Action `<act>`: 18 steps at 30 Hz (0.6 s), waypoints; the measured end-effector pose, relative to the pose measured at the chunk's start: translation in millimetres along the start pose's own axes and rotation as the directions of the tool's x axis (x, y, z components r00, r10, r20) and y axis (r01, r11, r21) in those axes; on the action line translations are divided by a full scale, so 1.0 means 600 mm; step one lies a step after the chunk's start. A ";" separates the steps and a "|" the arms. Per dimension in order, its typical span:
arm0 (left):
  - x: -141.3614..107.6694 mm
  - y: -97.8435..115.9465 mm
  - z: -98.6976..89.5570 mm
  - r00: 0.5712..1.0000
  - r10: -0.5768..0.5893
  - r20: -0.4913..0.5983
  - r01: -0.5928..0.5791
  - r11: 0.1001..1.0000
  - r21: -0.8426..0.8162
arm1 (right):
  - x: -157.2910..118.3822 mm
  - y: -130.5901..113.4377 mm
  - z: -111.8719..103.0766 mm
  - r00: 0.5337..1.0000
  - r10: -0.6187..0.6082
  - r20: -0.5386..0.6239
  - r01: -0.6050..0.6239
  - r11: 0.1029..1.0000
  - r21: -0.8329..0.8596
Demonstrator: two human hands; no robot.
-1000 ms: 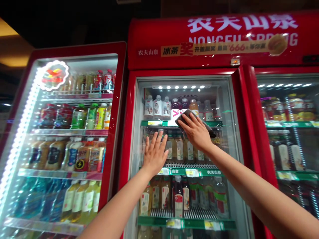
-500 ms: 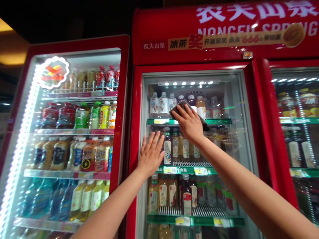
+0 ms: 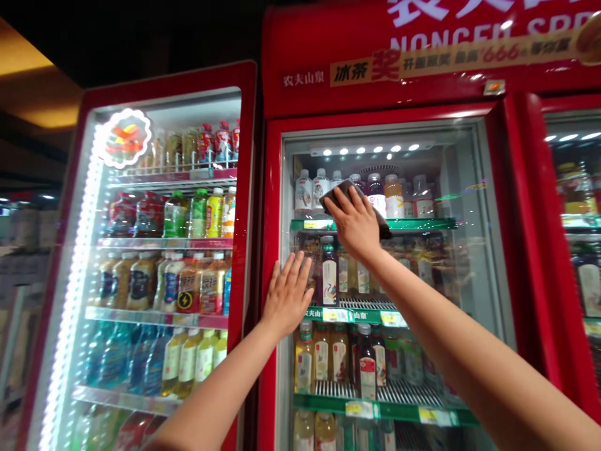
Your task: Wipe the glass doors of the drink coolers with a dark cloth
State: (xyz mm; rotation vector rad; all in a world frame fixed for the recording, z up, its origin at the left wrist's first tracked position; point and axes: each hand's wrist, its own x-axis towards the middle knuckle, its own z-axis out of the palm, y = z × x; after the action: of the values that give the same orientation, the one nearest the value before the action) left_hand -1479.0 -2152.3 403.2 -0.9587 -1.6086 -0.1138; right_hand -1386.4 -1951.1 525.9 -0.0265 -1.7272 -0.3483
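Note:
My right hand (image 3: 355, 224) presses a dark grey cloth (image 3: 384, 229) against the glass door (image 3: 453, 275) of a red drinks fridge, level with its top shelf. The cloth sticks out past the fingertips and below the palm. Lower and to the left, my left hand (image 3: 287, 297) lies flat with fingers spread at the door's left edge, over the frame and the glass. Nothing is in it. Behind the glass stand several bottles, among them a dark bottle with a white label (image 3: 329, 275) between my hands.
A second lit fridge (image 3: 248, 188) with shelves of drinks stands at the left. Another glass door (image 3: 575, 250) adjoins on the right. Above runs a red header (image 3: 300, 37) with lettering and a promotional strip (image 3: 451, 59). A scalloped round sign (image 3: 124, 138) is on the left fridge.
The view has turned a little left, so the fridges sit further right in it. Against the door, my right hand with the cloth and my left hand have both shifted slightly left.

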 end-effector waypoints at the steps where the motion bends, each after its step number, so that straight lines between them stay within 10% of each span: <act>1: -0.002 0.001 0.000 1.000 0.000 0.004 0.000 1.000 0.004 | -0.014 -0.018 0.001 0.998 -0.051 0.027 0.051 0.999 0.005; 7: -0.023 -0.020 -0.013 1.000 0.019 0.004 -0.019 1.000 0.020 | -0.102 -0.008 -0.022 0.953 -0.270 0.139 0.268 0.963 0.031; 14: -0.048 -0.074 -0.023 0.999 0.019 0.032 -0.020 0.998 0.059 | 0.019 -0.035 0.005 1.000 -0.022 0.002 0.022 1.000 0.013; 18: -0.053 -0.083 -0.016 0.997 0.016 0.075 -0.018 1.000 0.022 | 0.032 -0.103 0.020 0.985 -0.148 0.087 0.146 0.989 0.029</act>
State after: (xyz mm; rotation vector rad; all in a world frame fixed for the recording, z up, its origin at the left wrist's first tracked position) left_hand -1504.1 -2206.3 399.3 -0.9686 -1.6670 -0.0482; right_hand -1414.4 -2010.3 529.7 0.1038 -1.8259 -0.4422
